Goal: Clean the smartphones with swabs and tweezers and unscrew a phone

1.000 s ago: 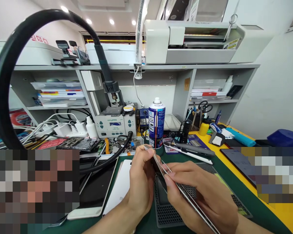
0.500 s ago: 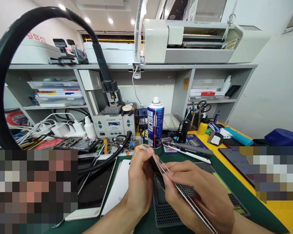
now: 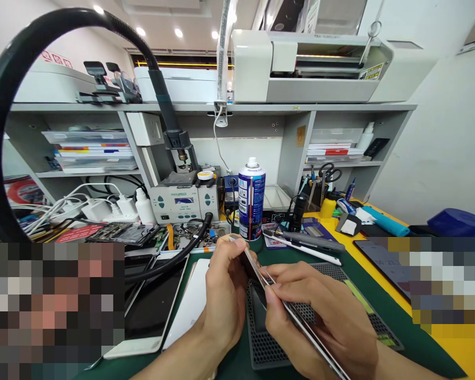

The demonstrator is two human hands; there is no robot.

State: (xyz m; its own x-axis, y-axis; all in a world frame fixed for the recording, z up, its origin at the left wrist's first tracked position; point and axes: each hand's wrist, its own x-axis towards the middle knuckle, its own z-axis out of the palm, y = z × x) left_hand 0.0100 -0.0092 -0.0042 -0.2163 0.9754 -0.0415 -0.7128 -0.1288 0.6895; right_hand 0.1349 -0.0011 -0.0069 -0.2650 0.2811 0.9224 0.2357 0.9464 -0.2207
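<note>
Upright in my left hand (image 3: 226, 287) is a thin phone-like device (image 3: 252, 266), its narrow edge facing me and its top end pinched by the thumb. My right hand (image 3: 320, 311) grips metal tweezers (image 3: 311, 335), whose tips reach the device's edge. Whether the tips touch it is hard to tell. Below both hands lies a black perforated mat (image 3: 267, 351) with a dark flat panel (image 3: 257, 311) on it, partly hidden by my fingers.
A blue spray can (image 3: 251, 203) stands just beyond my hands. Left are a white phone (image 3: 188, 306), a black-screened tablet (image 3: 154, 306) and a grey station (image 3: 184, 203) with a thick black hose. A grey pen-like tool (image 3: 314, 241) lies to the right.
The tweezer tips have closed together and sit a little lower along the device's edge. The view has shifted very slightly; my left hand keeps the same grip.
</note>
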